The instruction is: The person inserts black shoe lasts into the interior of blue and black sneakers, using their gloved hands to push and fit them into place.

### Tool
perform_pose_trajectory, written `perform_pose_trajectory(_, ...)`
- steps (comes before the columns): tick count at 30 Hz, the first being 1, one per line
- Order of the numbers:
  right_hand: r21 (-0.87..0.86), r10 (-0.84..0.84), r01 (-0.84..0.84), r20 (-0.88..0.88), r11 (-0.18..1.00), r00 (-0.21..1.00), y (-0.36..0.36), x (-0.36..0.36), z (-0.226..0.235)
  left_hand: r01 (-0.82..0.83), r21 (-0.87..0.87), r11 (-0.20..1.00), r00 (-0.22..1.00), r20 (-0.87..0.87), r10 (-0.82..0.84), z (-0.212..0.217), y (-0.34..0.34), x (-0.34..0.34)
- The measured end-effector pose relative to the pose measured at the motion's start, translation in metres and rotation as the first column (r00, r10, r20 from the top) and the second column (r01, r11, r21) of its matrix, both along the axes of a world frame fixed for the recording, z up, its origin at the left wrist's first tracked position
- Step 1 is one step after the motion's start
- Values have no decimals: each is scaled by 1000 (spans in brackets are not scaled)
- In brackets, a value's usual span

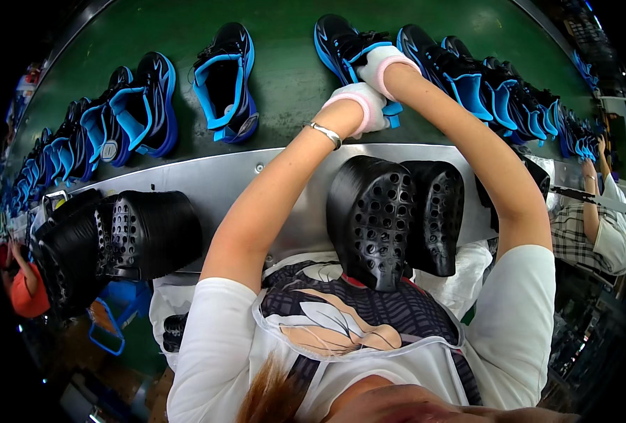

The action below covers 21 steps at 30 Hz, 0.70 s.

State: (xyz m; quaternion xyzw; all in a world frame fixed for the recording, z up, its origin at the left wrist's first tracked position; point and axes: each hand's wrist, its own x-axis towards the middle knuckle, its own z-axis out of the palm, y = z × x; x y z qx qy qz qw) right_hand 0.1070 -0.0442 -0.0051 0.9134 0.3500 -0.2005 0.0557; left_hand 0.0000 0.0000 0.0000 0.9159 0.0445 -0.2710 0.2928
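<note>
A black sneaker [339, 44] with bright blue lining and sole edge lies on the green work surface, toe pointing away from me. My left hand [369, 109], in a white glove with a pink cuff, is closed at the shoe's heel, where a bit of blue shows beside it. My right hand [377, 68], gloved the same way, grips the sneaker at its opening. The fingertips of both hands are mostly hidden by the gloves and the shoe. Another black and blue sneaker [250, 70] stands to the left, its opening facing up.
Rows of similar sneakers line the green conveyor [284, 84] on both sides. Black moulded pieces with round holes [380, 218] sit on the metal ledge [270, 169] before me, and more black perforated pieces [151, 233] at left. A co-worker's arm [590, 190] shows at far right.
</note>
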Motion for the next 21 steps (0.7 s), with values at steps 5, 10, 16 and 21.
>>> perform_pose_trajectory(5,-39,124,-124,2,992,992,19,0,-9,-83,-22,996,994,-70,82,-1,9,1)
perform_pose_trajectory(10,56,165,-170,83,984,983,14,-4,3,-101,-3,995,994,-30,100,-3,8,4)
perform_pose_trajectory(16,-129,200,-180,169,975,965,9,-26,30,-107,-1,994,994,-30,107,-15,7,4)
perform_pose_trajectory(21,-139,255,-232,182,963,950,13,-26,27,-113,74,991,985,140,102,-26,2,1)
